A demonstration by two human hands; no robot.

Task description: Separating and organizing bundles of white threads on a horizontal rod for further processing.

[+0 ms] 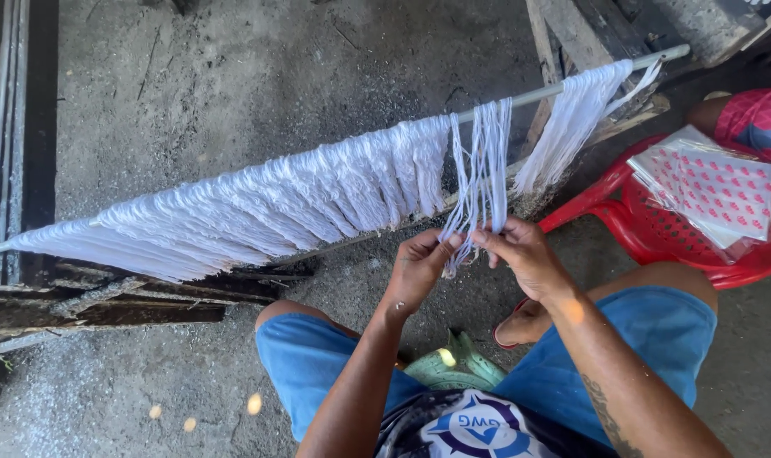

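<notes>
a pale rod (233,172) slants up from lower left to upper right above a grey floor (233,76), draped with white strands (258,208) packed thick on the left. near the middle a thinner bunch (483,165) hangs apart, and the left hand (419,267) and right hand (525,254), fingers pinched shut, each grip its lower ends. to do this well, it seems best to keep the bunch taut and clear of its neighbours; a red chair (657,229) holding patterned packets (716,191) stands at right.
</notes>
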